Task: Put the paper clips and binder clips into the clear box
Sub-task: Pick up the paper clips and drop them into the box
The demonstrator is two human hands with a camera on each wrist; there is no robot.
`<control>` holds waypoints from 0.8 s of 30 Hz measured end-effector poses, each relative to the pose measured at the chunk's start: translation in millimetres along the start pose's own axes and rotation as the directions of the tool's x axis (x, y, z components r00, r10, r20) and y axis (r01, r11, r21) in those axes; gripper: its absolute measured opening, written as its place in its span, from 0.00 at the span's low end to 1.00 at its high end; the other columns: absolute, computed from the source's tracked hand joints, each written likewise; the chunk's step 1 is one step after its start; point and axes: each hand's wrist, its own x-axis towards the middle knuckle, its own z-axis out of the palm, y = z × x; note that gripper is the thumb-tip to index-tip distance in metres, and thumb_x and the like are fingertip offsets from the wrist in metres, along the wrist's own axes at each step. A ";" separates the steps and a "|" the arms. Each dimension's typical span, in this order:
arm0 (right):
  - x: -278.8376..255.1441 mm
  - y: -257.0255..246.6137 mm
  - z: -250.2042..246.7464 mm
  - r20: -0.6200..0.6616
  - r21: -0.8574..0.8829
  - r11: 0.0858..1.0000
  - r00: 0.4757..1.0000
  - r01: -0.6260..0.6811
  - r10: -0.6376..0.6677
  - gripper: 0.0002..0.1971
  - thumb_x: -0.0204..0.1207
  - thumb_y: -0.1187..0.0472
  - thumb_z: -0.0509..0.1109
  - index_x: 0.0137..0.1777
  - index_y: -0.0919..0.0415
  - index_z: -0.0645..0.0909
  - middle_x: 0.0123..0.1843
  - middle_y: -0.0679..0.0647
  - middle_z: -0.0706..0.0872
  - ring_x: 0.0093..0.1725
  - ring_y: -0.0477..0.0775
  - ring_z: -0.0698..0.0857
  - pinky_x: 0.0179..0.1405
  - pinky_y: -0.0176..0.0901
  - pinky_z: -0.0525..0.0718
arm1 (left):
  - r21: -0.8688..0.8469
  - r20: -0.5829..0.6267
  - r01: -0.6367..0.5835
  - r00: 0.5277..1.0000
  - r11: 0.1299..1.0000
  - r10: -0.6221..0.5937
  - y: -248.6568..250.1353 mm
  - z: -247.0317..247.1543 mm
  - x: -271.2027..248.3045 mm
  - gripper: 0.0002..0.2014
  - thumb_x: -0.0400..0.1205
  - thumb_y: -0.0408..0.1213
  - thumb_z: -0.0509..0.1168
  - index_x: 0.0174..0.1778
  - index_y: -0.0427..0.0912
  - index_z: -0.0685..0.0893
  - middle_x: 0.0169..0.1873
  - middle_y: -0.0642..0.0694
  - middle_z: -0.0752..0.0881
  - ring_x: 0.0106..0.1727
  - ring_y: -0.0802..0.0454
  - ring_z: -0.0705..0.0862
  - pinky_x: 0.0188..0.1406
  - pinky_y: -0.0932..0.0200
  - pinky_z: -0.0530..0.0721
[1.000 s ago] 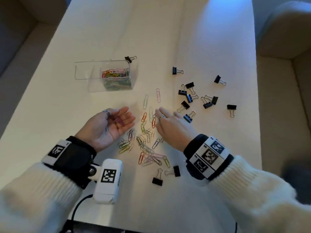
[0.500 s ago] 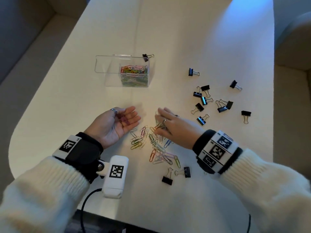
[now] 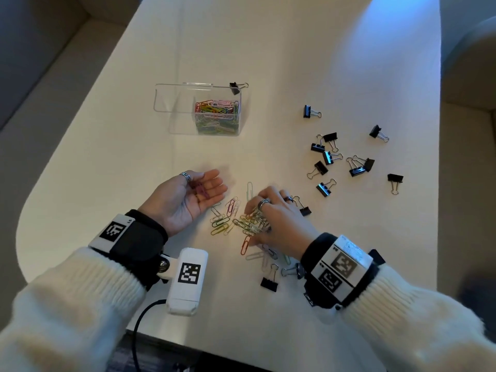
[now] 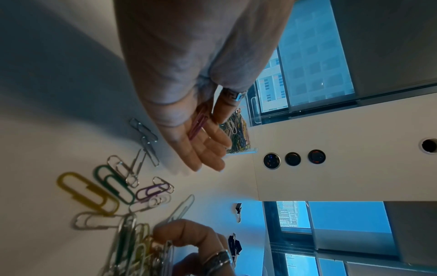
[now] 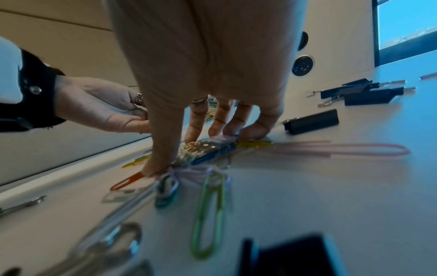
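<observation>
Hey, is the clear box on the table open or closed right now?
Open. The clear box has its lid swung out to one side, and coloured paper clips fill one end.

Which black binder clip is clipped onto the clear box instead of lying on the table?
The binder clip on the far right corner of the clear box. It sits on the rim, while all the other black clips lie loose on the table.
</observation>
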 end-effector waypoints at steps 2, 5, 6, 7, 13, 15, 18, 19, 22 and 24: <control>-0.1 -0.4 0.5 -0.012 0.062 0.998 1.000 -0.009 0.010 0.22 0.67 0.53 0.76 0.61 0.51 0.76 0.63 0.50 0.70 0.64 0.54 0.66 0.64 0.48 0.73 | 0.006 0.005 0.006 1.000 1.000 -0.006 -1.8 -0.5 -0.7 0.17 0.84 0.32 0.50 0.40 0.33 0.84 0.27 0.42 0.88 0.31 0.49 0.89 0.39 0.55 0.88; -0.4 -1.3 2.3 -0.035 0.084 0.996 0.998 -0.043 0.046 0.14 0.73 0.54 0.71 0.58 0.51 0.78 0.61 0.49 0.74 0.64 0.52 0.70 0.61 0.51 0.77 | 0.004 0.010 0.012 1.000 1.000 -0.012 -5.6 0.1 -2.2 0.16 0.84 0.32 0.51 0.41 0.33 0.84 0.28 0.41 0.88 0.31 0.49 0.89 0.41 0.55 0.88; 0.0 -2.0 3.2 -0.046 0.079 0.995 0.997 -0.054 0.058 0.11 0.75 0.55 0.69 0.57 0.50 0.79 0.60 0.49 0.76 0.63 0.52 0.72 0.59 0.50 0.78 | -0.006 0.010 0.013 1.000 1.000 -0.013 -7.2 0.4 -2.1 0.17 0.83 0.32 0.51 0.39 0.32 0.85 0.28 0.41 0.88 0.31 0.49 0.89 0.41 0.54 0.88; 0.7 -2.8 4.0 -0.059 0.079 0.995 0.996 -0.064 0.069 0.09 0.76 0.55 0.68 0.56 0.50 0.80 0.58 0.49 0.77 0.61 0.52 0.74 0.57 0.49 0.79 | -0.017 0.011 0.017 1.000 1.000 -0.016 -8.9 0.6 -2.1 0.19 0.83 0.31 0.51 0.37 0.32 0.85 0.28 0.41 0.88 0.31 0.48 0.89 0.40 0.54 0.88; 7.4 -5.1 3.5 -0.119 0.167 0.982 0.987 -0.091 0.111 0.07 0.78 0.63 0.64 0.50 0.57 0.84 0.55 0.52 0.81 0.54 0.52 0.81 0.57 0.44 0.81 | -0.018 0.022 0.045 0.999 0.999 -0.044 -17.7 1.8 -2.0 0.15 0.83 0.31 0.50 0.42 0.32 0.82 0.27 0.41 0.87 0.30 0.48 0.89 0.37 0.56 0.88; 8.2 -4.3 1.0 -0.120 0.184 0.979 0.987 -0.088 0.111 0.08 0.79 0.64 0.63 0.51 0.59 0.84 0.55 0.53 0.83 0.53 0.51 0.82 0.57 0.40 0.80 | -0.020 0.031 0.052 0.998 0.998 -0.052 -19.8 2.8 -0.9 0.15 0.83 0.31 0.50 0.43 0.32 0.82 0.27 0.41 0.88 0.31 0.48 0.89 0.37 0.56 0.88; 9.3 -1.5 -2.8 -0.123 0.231 0.969 0.985 -0.087 0.118 0.07 0.78 0.64 0.65 0.50 0.61 0.84 0.51 0.53 0.85 0.47 0.47 0.81 0.51 0.28 0.78 | -0.020 0.046 0.064 0.997 0.998 -0.063 -22.8 5.5 0.3 0.15 0.83 0.32 0.51 0.43 0.32 0.83 0.29 0.40 0.88 0.33 0.47 0.90 0.41 0.55 0.88; 9.0 -0.3 -4.5 -0.128 0.249 0.964 0.984 -0.092 0.127 0.06 0.78 0.64 0.65 0.49 0.61 0.84 0.49 0.51 0.85 0.44 0.44 0.80 0.45 0.20 0.75 | -0.019 0.051 0.069 0.996 0.997 -0.068 -23.9 6.1 1.0 0.16 0.83 0.31 0.51 0.42 0.32 0.83 0.30 0.39 0.89 0.34 0.46 0.90 0.43 0.54 0.88; 7.8 -1.6 -14.7 -0.179 0.305 0.950 0.975 -0.070 0.130 0.05 0.77 0.65 0.66 0.48 0.61 0.84 0.41 0.46 0.82 0.35 0.36 0.76 0.35 0.12 0.71 | -0.035 0.066 0.092 0.994 0.995 -0.089 -27.1 8.3 4.3 0.22 0.83 0.31 0.51 0.34 0.31 0.88 0.31 0.37 0.89 0.35 0.44 0.90 0.45 0.52 0.87; 7.4 -8.2 -25.9 -0.243 0.338 0.941 0.965 -0.010 0.098 0.04 0.76 0.65 0.68 0.47 0.60 0.84 0.35 0.43 0.81 0.30 0.33 0.75 0.34 0.14 0.73 | 0.004 0.073 0.116 0.991 0.993 -0.116 -28.8 12.8 5.7 0.22 0.84 0.32 0.50 0.35 0.32 0.88 0.31 0.38 0.89 0.35 0.45 0.90 0.45 0.54 0.87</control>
